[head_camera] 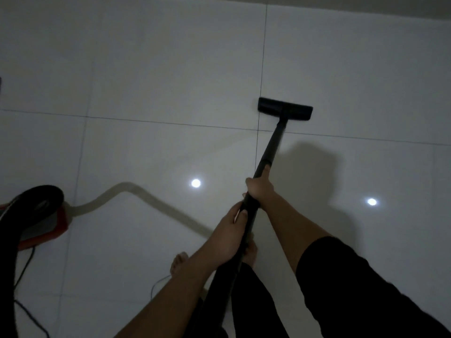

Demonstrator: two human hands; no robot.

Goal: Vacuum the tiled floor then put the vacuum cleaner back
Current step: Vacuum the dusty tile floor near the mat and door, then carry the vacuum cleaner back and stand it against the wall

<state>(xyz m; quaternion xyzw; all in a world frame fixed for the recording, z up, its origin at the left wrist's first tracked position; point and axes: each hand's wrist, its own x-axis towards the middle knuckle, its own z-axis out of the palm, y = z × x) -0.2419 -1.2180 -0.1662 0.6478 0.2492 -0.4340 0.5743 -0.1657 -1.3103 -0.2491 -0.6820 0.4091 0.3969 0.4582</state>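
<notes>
On glossy tiles point(146, 69), left grip point(231, 230) and right grip point(260, 189) clamped round slim black tube point(271, 147).

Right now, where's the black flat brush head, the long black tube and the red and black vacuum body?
Black flat brush head point(285, 109), head view: its top middle.
Long black tube point(272, 145), head view: its lower shaft.
Red and black vacuum body point(41, 215), head view: its top casing.
</notes>
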